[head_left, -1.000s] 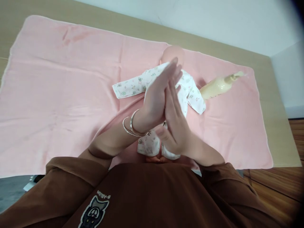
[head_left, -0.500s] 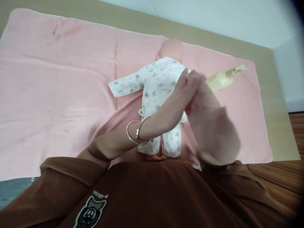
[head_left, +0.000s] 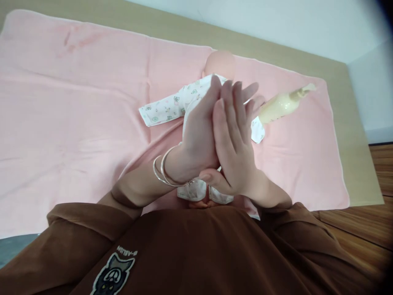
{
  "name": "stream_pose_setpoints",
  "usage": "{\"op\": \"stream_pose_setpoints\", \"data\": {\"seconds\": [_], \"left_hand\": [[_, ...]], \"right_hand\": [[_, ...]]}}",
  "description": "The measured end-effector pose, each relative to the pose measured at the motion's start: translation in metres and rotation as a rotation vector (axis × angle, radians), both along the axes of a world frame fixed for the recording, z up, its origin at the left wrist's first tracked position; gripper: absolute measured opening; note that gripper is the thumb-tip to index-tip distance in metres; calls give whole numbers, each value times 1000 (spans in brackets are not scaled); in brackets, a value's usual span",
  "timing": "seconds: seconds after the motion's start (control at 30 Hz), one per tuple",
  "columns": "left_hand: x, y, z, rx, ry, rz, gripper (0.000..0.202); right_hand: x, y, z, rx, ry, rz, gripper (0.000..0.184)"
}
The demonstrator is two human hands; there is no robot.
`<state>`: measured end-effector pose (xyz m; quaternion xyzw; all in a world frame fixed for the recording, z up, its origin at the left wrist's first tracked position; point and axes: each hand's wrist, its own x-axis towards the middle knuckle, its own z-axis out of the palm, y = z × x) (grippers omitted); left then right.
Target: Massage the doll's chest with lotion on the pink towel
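Note:
My left hand (head_left: 201, 131), with two silver bangles (head_left: 162, 168) at its wrist, is raised palm inward. Against its palm lies my right hand (head_left: 236, 157), fingers stretched out. No object shows between the two hands. Under them, a baby doll (head_left: 219, 64) in a white printed outfit (head_left: 168, 107) rests on a pink blanket (head_left: 101, 119). My hands hide most of its torso, while its head, one sleeve and the trouser legs stay visible. A cream pump bottle (head_left: 281, 107) lies on its side just right of my fingertips.
The blanket covers most of a light wooden tabletop (head_left: 356, 135). A pale wall (head_left: 276, 24) rises behind the table. Brown wooden flooring (head_left: 353, 229) shows at the lower right.
My right hand, blurred earlier, has swung inward and now lies flat along my left palm. My left hand has turned and moved slightly left, its fingers more extended. Doll and bottle stay put.

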<state>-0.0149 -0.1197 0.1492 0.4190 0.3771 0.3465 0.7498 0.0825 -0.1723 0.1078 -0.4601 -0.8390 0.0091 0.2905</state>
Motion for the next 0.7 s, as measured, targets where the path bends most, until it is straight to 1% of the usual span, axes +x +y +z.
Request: {"op": "stream_pose_setpoints", "data": {"seconds": [0.07, 0.1, 0.17, 0.23, 0.33, 0.43, 0.5, 0.53, 0.6, 0.7], "left_hand": [[-8, 10, 1, -128, -134, -39, 79], [-13, 15, 1, -145, -171, -52, 78], [-23, 23, -1, -100, -168, -34, 72], [-27, 27, -3, -61, -135, -10, 69], [-22, 22, -5, -76, -147, 32, 68], [-9, 11, -3, -146, -251, 117, 62], [-6, 6, -1, -173, -298, 138, 60], [-6, 6, 0, -175, -293, 130, 60], [-12, 10, -1, -165, -221, 99, 62], [-25, 26, -6, -138, -49, 56, 60]], "right_hand": [[1, 2, -3, 23, -8, 55, 77], [3, 4, -5, 32, -6, 90, 76], [8, 6, -6, 35, 13, 161, 71], [15, 8, -6, 16, 38, 195, 64], [21, 10, -2, -45, 64, 139, 58], [20, 8, -1, -81, 60, 121, 70], [15, 6, -1, -80, 62, 126, 76], [12, 5, -1, -74, 73, 129, 78], [8, 4, -1, -74, 95, 130, 81], [8, 6, 1, -151, 98, 135, 79]]}}
